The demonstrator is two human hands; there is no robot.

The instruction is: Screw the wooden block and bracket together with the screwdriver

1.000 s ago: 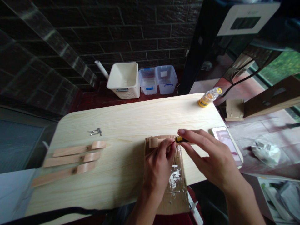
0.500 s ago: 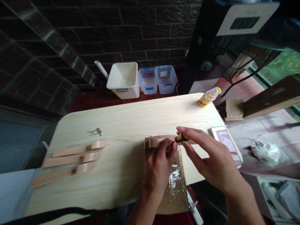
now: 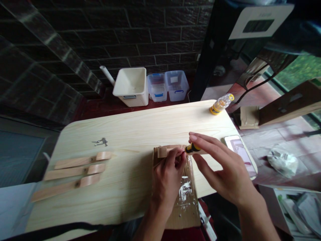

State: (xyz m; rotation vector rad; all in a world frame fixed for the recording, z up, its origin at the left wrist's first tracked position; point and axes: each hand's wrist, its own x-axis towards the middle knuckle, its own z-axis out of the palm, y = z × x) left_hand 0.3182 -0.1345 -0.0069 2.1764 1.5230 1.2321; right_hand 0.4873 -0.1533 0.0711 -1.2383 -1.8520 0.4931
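A taped cardboard box (image 3: 184,211) lies at the table's front edge, with a wooden piece (image 3: 162,152) on its far end. My left hand (image 3: 168,174) rests over that end, thumb and forefinger pinched at the tip of a yellow and black screwdriver (image 3: 192,148); what they pinch is too small to make out. My right hand (image 3: 220,164) has its fingers around the screwdriver's handle from the right, partly hiding it. Three wooden strips with curled ends (image 3: 72,162) lie on the left, and a few screws (image 3: 101,142) lie beyond them.
The pale wooden table (image 3: 120,130) bears a phone (image 3: 239,152) at its right edge and a clear bottle with yellow parts (image 3: 222,103) at the far right corner. Behind it stand a cream bin (image 3: 132,87) and two clear boxes (image 3: 177,85).
The whole view has shifted slightly, so the table and objects appear a little further left. Both hands keep nearly the same pose at the screwdriver.
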